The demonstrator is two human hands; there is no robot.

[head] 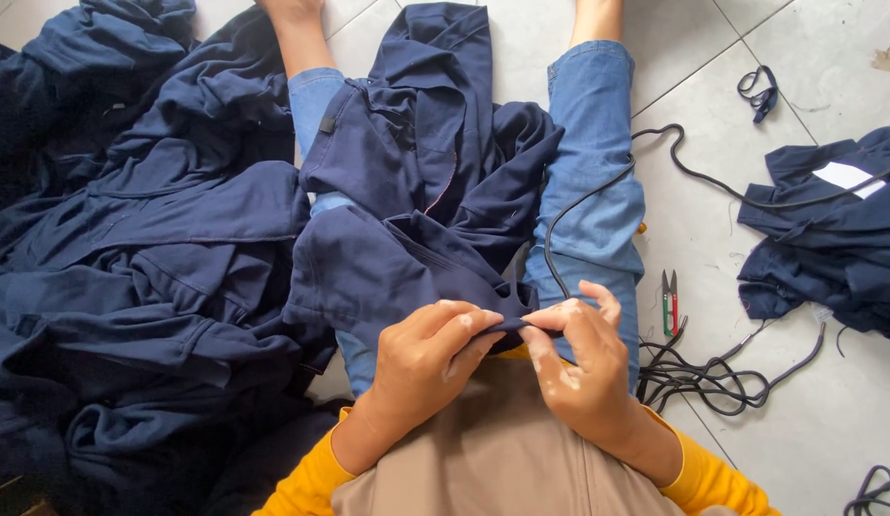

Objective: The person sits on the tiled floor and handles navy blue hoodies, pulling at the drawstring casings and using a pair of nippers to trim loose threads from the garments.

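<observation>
Both hands are pinched together on one edge of the navy garment (416, 191): the left hand (426, 358) clamps the fold from its near-left side, the right hand (584, 363) grips it from the right, fingertips nearly meeting over what looks like a hem or drawstring channel (the fold hides it, so I cannot be sure). From that pinched edge the garment runs straight away from the person, its long axis lying between the legs in blue jeans (593, 182), equally near both hands. Right of the garment a black cord (713, 382) coils on the tiled floor (827, 420), with small thread snips (670, 301) beside it. Left of the garment lies a big pile of navy clothing (130, 248); far right, a smaller heap (832, 229)
</observation>
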